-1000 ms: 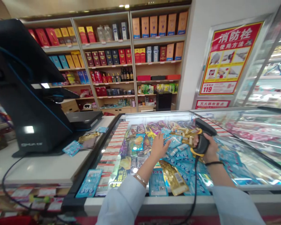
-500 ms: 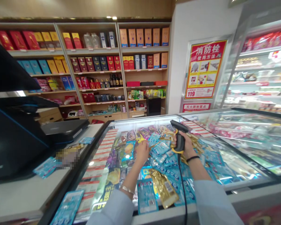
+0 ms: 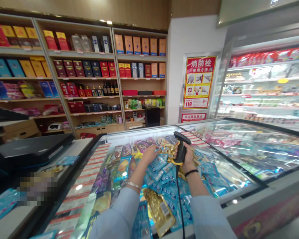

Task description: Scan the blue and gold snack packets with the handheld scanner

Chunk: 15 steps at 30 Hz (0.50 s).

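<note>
Since the earlier frame the view has swung right, the till screen has slid off to the left, and both hands have crept farther up the pile. Left hand lies fingers-down on the blue packets heaped on the glass freezer lid; whether it pinches one I cannot tell. Right hand is clenched round the black scanner, held upright just beside the left hand, above the packets. Its cable trails down over the pile, past a gold packet near the lid's front edge. Till sits on the counter to the left, well apart from the hands. Shelves of boxes, a red poster and a cooler stand behind
</note>
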Tool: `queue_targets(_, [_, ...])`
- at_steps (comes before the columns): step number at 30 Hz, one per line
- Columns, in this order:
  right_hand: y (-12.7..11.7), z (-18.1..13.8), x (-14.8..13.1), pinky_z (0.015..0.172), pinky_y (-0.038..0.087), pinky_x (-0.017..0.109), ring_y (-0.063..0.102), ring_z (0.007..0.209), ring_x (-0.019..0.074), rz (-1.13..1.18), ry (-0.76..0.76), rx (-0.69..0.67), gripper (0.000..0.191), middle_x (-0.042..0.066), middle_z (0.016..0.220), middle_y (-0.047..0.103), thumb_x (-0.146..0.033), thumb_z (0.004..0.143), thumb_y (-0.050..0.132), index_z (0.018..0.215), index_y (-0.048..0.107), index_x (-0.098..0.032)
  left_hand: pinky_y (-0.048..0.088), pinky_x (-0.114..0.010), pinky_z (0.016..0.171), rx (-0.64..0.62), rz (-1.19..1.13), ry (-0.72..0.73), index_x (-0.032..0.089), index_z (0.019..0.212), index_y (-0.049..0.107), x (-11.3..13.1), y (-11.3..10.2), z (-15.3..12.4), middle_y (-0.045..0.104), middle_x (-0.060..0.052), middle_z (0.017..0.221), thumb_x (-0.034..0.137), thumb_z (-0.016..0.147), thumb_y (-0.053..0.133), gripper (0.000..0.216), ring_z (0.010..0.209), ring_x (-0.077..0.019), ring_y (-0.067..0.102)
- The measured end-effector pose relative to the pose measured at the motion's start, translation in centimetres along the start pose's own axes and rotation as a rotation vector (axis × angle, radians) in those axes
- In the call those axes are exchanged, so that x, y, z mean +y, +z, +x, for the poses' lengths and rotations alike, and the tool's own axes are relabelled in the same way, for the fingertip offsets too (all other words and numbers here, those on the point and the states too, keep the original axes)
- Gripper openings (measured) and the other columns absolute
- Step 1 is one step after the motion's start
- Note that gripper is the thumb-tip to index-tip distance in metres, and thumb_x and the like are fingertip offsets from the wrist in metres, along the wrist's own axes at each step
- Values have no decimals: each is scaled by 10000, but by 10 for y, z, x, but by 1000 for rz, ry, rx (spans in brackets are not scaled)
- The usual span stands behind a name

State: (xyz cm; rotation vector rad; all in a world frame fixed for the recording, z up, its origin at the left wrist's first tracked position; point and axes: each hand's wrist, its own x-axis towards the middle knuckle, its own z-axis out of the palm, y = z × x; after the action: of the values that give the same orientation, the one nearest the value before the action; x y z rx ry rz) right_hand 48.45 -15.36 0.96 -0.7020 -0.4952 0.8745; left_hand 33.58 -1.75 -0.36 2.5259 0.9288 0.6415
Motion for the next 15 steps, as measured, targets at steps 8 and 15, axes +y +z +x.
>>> queue_targets(8, [0, 2, 5, 318, 407, 256, 527, 348, 147, 2, 10, -20, 369, -37, 473, 569, -563, 702, 671, 773, 587, -211, 491, -386, 909, -251, 69, -59, 198, 616, 657, 4, 9, 52, 687, -32, 683, 224, 595, 800, 146, 896, -275, 667])
queue_targets(15, [3, 2, 5, 316, 400, 253, 528, 344, 145, 27, 22, -36, 371, -33, 472, 567, -563, 686, 685, 722, 566, -214, 414, -429, 1022, -168, 51, -10, 228, 759, 694, 1, 0, 52, 708, -28, 853, 292, 614, 797, 190, 1111, -283, 569])
